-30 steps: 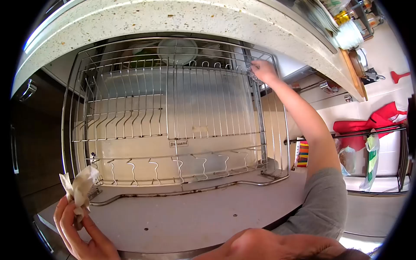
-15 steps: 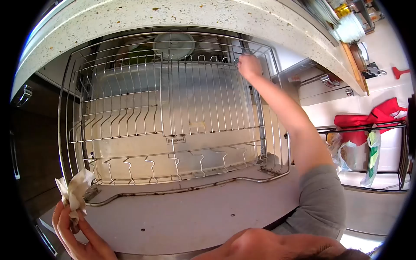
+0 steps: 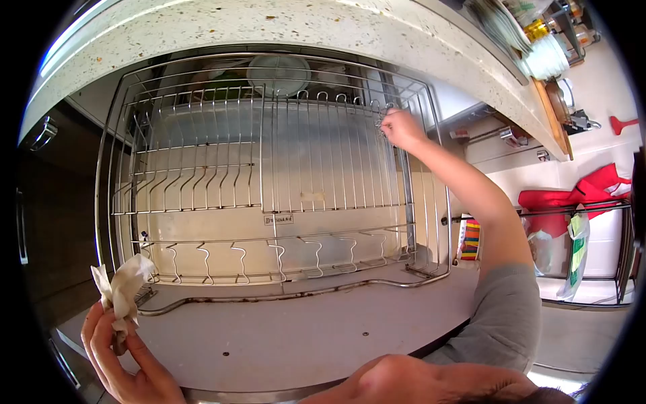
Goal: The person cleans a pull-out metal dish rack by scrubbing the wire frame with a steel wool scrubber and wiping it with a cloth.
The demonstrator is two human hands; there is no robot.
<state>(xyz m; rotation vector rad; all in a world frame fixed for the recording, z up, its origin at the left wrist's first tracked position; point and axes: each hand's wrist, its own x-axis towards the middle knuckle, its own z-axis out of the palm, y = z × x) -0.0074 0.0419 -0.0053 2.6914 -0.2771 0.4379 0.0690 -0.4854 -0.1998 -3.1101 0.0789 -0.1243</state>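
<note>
A pull-out wire dish rack (image 3: 269,222) of metal rods fills the middle, with rusty-looking spots along its front rail. My right hand (image 3: 402,130) reaches over it to the far right side, fingers closed together at the rods. A silvery, wiry bit shows by those fingertips; I cannot tell if it is a held scrubber or part of the rack. At the lower left, my left hand (image 3: 128,360) pinches a crumpled, stained paper towel (image 3: 124,289) by the rack's front left corner.
A speckled countertop edge (image 3: 269,27) overhangs the rack at the back. Below the wires lies a translucent drip tray (image 3: 208,225). A bowl (image 3: 278,73) sits deep in the cabinet. On the right, red cloth (image 3: 572,192) and plastic bags hang on a black stand.
My right hand has moved slightly right and nearer along the rack's right side. The view has shifted a little. My left hand keeps the paper towel in about the same place.
</note>
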